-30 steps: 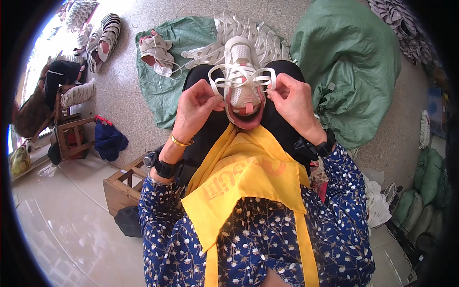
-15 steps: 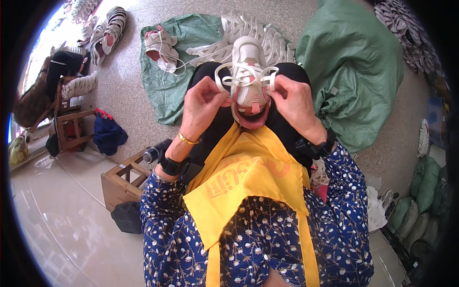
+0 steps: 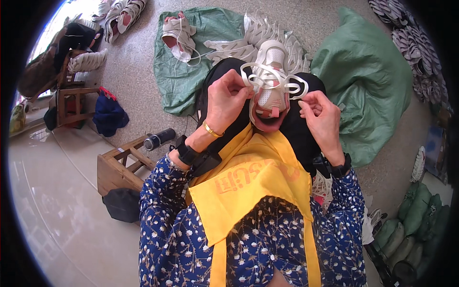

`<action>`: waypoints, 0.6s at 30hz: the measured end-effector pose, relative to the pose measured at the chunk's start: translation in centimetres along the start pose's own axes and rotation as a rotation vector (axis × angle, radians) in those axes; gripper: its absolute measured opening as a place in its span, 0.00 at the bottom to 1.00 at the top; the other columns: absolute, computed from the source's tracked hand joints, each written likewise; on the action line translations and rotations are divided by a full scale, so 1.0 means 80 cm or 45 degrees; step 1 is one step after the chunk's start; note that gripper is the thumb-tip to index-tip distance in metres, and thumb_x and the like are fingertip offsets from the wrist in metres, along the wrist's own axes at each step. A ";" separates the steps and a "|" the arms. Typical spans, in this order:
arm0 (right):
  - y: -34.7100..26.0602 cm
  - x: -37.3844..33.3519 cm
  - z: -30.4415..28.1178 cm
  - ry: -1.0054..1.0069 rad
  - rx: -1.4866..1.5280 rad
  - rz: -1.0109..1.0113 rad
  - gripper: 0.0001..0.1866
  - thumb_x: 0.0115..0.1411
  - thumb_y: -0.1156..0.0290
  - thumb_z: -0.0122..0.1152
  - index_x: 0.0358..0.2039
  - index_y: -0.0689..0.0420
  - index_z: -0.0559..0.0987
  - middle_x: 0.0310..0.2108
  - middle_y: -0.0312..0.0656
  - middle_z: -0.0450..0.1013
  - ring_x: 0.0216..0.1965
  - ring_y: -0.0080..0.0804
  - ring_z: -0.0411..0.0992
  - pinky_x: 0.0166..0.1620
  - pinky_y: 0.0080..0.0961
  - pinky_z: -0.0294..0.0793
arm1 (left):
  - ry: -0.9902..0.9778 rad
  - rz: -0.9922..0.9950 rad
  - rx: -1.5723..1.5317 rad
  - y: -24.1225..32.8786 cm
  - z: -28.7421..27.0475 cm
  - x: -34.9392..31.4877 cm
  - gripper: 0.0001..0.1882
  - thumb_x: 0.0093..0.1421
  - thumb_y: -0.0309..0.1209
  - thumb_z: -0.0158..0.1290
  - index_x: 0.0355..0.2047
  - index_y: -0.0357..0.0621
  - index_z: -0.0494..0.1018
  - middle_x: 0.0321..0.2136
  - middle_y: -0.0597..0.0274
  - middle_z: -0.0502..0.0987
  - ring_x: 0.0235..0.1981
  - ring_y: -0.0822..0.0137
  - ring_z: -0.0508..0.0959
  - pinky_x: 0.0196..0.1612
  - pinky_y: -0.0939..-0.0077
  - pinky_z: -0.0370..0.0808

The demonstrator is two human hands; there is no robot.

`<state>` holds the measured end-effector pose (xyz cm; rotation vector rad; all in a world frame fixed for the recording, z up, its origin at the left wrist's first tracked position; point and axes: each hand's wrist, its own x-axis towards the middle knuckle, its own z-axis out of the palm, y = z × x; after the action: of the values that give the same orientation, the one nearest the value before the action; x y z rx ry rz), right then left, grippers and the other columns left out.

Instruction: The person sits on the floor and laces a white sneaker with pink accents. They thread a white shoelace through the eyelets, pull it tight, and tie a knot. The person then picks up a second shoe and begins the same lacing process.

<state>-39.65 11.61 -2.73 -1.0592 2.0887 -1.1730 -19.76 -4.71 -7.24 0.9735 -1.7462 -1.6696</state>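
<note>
**Both hands on the lace loops of a white shoe**

While the shoe [image 3: 270, 91] rests on the person's black-clad lap, its long axis runs straight away from the body: the pink-lined opening faces the chest and the toe points toward the pile of white shoes [image 3: 248, 40] on the floor. The white lace [image 3: 272, 81] crosses the top of the shoe in wide loops, one to each side.

The left hand [image 3: 227, 98] sits just left of the shoe, its fingers [image 3: 241, 86] closed together on the left loop. The right hand [image 3: 322, 115] sits just right of it and slightly lower, thumb and forefinger pinched on the right loop. Neither hand is clearly nearer; the shoe lies between them, and the loops spread crosswise to the shoe's length.

A yellow apron [image 3: 253, 186] with orange printing across its upper part covers the chest, below the shoe. Each wrist carries a black band, and the left also a thin gold bangle.

As for packaging, a green sheet [image 3: 177, 71] lies flat on the floor at upper left with another white shoe [image 3: 178, 36] on it, and a large, bulging green sack [image 3: 368, 81] sits to the right. Smaller green sacks [image 3: 406, 225] are stacked at the lower right edge. A low wooden stool [image 3: 117, 165] stands at the left, a dark cylinder [image 3: 159, 139] lying beside it.
</note>
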 end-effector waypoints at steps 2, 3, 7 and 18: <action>-0.002 0.000 -0.002 -0.008 -0.025 0.028 0.06 0.62 0.78 0.67 0.32 0.63 0.77 0.25 0.36 0.78 0.25 0.19 0.78 0.29 0.20 0.79 | 0.022 0.016 0.026 -0.002 0.001 0.000 0.04 0.65 0.16 0.56 0.33 0.33 0.73 0.33 0.58 0.82 0.36 0.71 0.84 0.42 0.76 0.85; -0.002 0.001 -0.003 -0.017 -0.023 0.042 0.07 0.62 0.77 0.68 0.31 0.63 0.77 0.24 0.35 0.77 0.24 0.19 0.77 0.28 0.20 0.78 | 0.023 0.024 0.025 -0.002 0.002 -0.001 0.04 0.64 0.16 0.56 0.33 0.33 0.73 0.32 0.58 0.82 0.35 0.72 0.84 0.42 0.76 0.85; -0.003 0.001 -0.002 -0.017 -0.034 0.037 0.08 0.61 0.76 0.69 0.30 0.62 0.77 0.21 0.34 0.76 0.23 0.17 0.76 0.26 0.19 0.75 | 0.022 0.052 0.136 0.005 0.004 -0.002 0.05 0.62 0.16 0.57 0.31 0.34 0.73 0.30 0.60 0.82 0.34 0.74 0.83 0.40 0.78 0.83; -0.007 0.006 0.017 -0.076 -0.289 -0.455 0.11 0.55 0.80 0.70 0.39 0.63 0.78 0.36 0.46 0.73 0.32 0.41 0.77 0.34 0.32 0.77 | 0.008 0.486 0.594 0.033 0.015 -0.003 0.08 0.55 0.17 0.59 0.30 0.36 0.70 0.23 0.53 0.75 0.22 0.60 0.79 0.28 0.70 0.74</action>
<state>-38.69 10.38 -2.94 -1.6057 2.0766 -1.0614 -20.92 -3.90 -4.72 0.7622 -2.2059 -1.0430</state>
